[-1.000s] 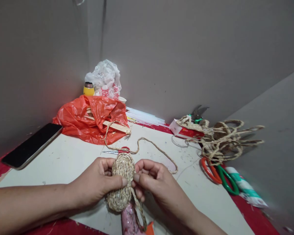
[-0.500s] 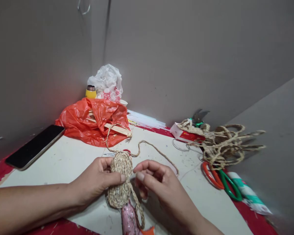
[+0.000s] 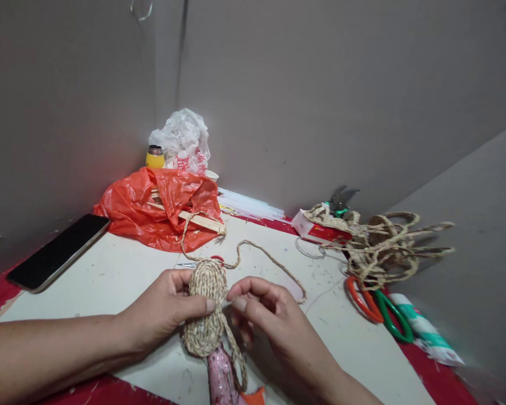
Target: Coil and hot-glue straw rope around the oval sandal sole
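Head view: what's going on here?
A person grips a coiled, braided oval piece in the left hand, thumb across its face. The right hand is at its right edge, thumb and forefinger close together; whether they pinch anything is unclear. A braided tail runs down from that edge, beside a pink object.

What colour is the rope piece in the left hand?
The rope piece in the left hand is pale tan, seen best in the head view.
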Action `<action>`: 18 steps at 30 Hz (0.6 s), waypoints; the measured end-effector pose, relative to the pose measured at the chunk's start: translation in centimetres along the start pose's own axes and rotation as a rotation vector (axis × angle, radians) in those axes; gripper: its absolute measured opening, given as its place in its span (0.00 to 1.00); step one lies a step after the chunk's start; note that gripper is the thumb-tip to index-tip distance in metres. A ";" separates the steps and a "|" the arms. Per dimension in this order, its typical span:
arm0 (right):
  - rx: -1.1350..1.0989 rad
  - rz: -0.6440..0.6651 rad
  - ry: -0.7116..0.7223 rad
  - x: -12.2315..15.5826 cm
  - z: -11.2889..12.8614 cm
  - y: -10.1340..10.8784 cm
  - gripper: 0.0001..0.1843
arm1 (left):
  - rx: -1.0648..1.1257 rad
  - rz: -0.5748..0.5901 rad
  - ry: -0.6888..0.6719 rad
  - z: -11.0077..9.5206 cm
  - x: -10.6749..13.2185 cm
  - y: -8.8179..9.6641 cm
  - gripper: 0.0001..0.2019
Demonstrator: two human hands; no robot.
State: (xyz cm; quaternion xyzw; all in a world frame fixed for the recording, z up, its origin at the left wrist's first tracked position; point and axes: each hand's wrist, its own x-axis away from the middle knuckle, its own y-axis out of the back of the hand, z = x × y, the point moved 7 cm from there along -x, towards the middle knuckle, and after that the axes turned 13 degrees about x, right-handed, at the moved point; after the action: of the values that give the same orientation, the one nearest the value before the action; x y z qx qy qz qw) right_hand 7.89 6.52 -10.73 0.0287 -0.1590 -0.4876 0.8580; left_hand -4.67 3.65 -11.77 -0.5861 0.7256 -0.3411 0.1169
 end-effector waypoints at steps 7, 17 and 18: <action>0.147 0.034 -0.042 0.3 0.5 -0.3 0.11 | 0.110 -0.073 -0.064 -0.7 0.0 0.8 0.07; -0.039 -0.006 -0.094 0.2 -0.5 0.3 0.19 | 0.101 0.094 -0.003 -0.6 -0.1 -0.4 0.12; -0.049 0.010 -0.091 0.2 -0.6 0.2 0.19 | 0.099 0.098 -0.006 -0.6 0.0 -0.4 0.13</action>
State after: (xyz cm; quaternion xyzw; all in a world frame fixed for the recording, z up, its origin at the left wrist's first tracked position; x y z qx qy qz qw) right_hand 8.34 6.42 -11.23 -0.0153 -0.1860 -0.4878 0.8528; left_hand -4.66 3.86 -11.10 -0.5441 0.7354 -0.3688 0.1645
